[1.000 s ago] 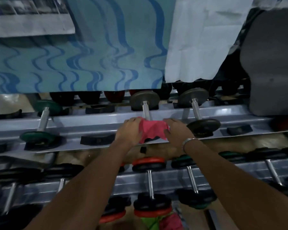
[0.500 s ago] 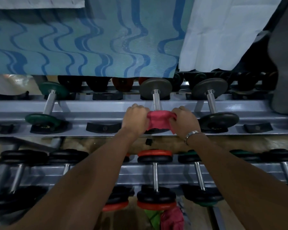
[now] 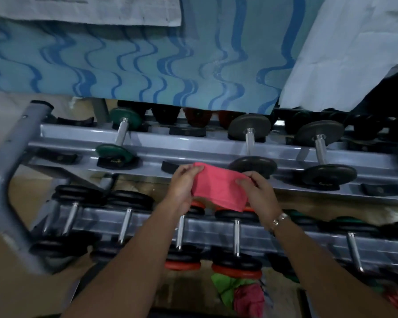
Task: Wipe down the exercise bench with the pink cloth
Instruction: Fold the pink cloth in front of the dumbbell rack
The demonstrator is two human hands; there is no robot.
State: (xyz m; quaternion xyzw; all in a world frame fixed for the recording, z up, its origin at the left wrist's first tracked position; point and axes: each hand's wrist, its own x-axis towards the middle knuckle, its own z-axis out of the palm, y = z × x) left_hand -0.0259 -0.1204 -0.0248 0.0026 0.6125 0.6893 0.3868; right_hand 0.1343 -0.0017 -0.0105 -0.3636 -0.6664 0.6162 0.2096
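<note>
Holding the pink cloth [image 3: 218, 188] stretched out between them, the left hand [image 3: 182, 187] and the right hand [image 3: 257, 191] each pinch one end with curled fingers [image 3: 245, 181]. The cloth hangs in the air, just in front of the grey dumbbell rack [image 3: 193, 152], not touching it. No bench surface shows clearly here. This looks like getting the cloth ready, with no wiping begun yet. Next, I think, the person must find the bench and press the cloth flat on it.

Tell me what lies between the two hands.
Only the pink cloth, stretched between the left hand and right hand, both gripping it, per the head view.
</note>
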